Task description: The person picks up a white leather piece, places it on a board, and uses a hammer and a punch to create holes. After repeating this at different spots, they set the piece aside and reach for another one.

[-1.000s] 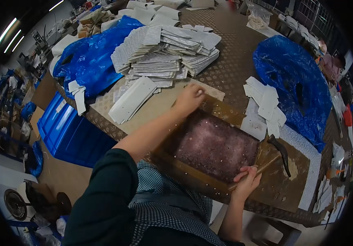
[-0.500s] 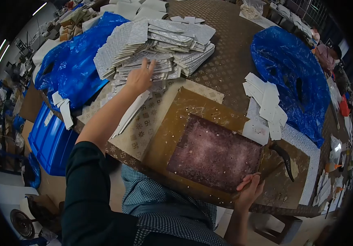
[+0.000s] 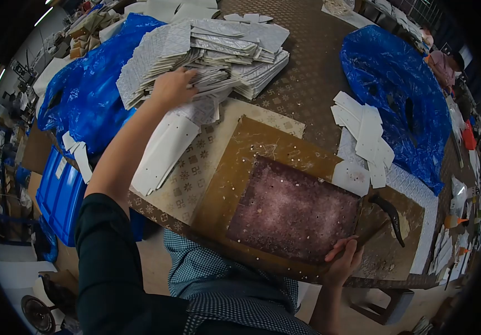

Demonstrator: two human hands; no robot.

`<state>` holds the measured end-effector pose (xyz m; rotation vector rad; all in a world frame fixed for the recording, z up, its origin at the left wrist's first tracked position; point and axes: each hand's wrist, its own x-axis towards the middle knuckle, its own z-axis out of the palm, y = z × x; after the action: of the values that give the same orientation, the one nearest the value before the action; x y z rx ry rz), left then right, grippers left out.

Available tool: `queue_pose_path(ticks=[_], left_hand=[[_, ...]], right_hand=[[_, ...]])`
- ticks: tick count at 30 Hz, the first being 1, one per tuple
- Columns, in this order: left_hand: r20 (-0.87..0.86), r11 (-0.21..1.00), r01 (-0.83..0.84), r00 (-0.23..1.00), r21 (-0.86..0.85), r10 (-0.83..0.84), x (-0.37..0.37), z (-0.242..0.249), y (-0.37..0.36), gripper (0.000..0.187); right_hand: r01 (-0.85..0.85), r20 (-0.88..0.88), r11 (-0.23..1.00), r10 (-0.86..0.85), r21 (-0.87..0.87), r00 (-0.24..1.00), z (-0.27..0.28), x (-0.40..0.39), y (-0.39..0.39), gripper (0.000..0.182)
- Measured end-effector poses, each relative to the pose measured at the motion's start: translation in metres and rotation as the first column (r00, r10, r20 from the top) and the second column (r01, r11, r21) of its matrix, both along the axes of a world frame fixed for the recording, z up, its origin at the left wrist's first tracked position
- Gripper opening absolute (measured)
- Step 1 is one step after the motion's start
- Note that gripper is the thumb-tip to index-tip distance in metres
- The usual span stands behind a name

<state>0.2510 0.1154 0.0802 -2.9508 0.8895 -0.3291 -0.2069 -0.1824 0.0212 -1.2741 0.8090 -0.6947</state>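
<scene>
A patterned table (image 3: 307, 67) bears 2 blue sheets (image 3: 92, 84) (image 3: 383, 64), apparently plastic, and stacked pale panels (image 3: 223, 44).

Two blue plastic sheets (image 3: 92, 84) (image 3: 385, 95), one hammer (image 3: 390, 215), one maroon slab (image 3: 296, 209)

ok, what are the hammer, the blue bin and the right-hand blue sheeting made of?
Hammer head: probably metal, dark with dull sheen. Handle: likely wood, plain brown. Blue bin: rigid plastic, moulded ribs. Blue sheeting: thin plastic film, glossy crinkles.
</scene>
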Motion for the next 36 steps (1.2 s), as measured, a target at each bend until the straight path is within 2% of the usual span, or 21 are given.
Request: queue_pose_path(ticks=[4, 11, 14, 17, 20, 23, 26, 27, 30, 31, 36], left_hand=[[0.093, 0.996, 0.085, 0.992, -0.039, -0.081, -0.01, -0.021, 0.003, 0.058], [0.065, 0.997, 0.068, 0.996, -0.028, -0.066, -0.021, -0.042, 0.003, 0.079], [0.027, 0.999, 0.054, 0.998, 0.006, -0.054, -0.021, -0.041, 0.005, 0.089], [-0.008, 0.994, 0.047, 0.999, 0.097, -0.046, -0.02, -0.03, 0.001, 0.09], [0.036, 0.983, 0.042, 0.998, 0.177, -0.049, -0.016, -0.03, 0.001, 0.094], [0.127, 0.977, -0.041, 0.992, 0.211, 0.014, -0.013, -0.039, -0.001, 0.094], [0.194, 0.993, -0.052, 0.98, 0.111, 0.029, -0.001, -0.039, -0.004, 0.09], [0.206, 0.991, -0.048, 0.978, 0.122, 0.022, -0.004, -0.031, -0.008, 0.08], [0.158, 0.973, -0.111, 0.984, 0.204, 0.079, 0.017, -0.038, -0.011, 0.086], [0.182, 0.974, -0.087, 0.982, 0.21, 0.048, 0.018, -0.039, -0.009, 0.076], [0.105, 0.979, 0.006, 0.994, 0.204, -0.028, 0.016, -0.019, -0.007, 0.068]], right_hand=[[0.001, 0.0, 1.0, -0.001, -0.024, 1.0, -0.001, 0.002, 0.0, 0.024], [-0.016, -0.003, 1.0, 0.016, -0.014, 1.0, 0.0, 0.001, 0.0, 0.025], [-0.026, -0.014, 0.999, 0.026, -0.024, 1.0, 0.002, 0.002, 0.0, 0.025], [-0.022, -0.032, 0.999, 0.022, -0.024, 0.999, 0.003, 0.002, 0.0, 0.025], [-0.013, -0.043, 1.0, 0.012, -0.022, 0.999, 0.003, 0.002, 0.001, 0.025], [-0.017, -0.046, 1.0, 0.016, -0.022, 0.999, 0.004, 0.003, 0.0, 0.025], [-0.021, -0.058, 0.999, 0.019, -0.027, 0.998, 0.004, 0.003, 0.002, 0.024], [-0.022, -0.061, 0.999, 0.02, -0.027, 0.998, 0.005, 0.003, 0.002, 0.024], [-0.016, -0.052, 1.0, 0.015, -0.018, 0.999, 0.002, 0.005, 0.002, 0.023], [-0.011, -0.049, 1.0, 0.01, -0.017, 0.999, 0.001, 0.004, 0.0, 0.022], [0.009, 0.011, 1.0, -0.01, 0.02, 1.0, 0.003, 0.004, 0.002, 0.022]])
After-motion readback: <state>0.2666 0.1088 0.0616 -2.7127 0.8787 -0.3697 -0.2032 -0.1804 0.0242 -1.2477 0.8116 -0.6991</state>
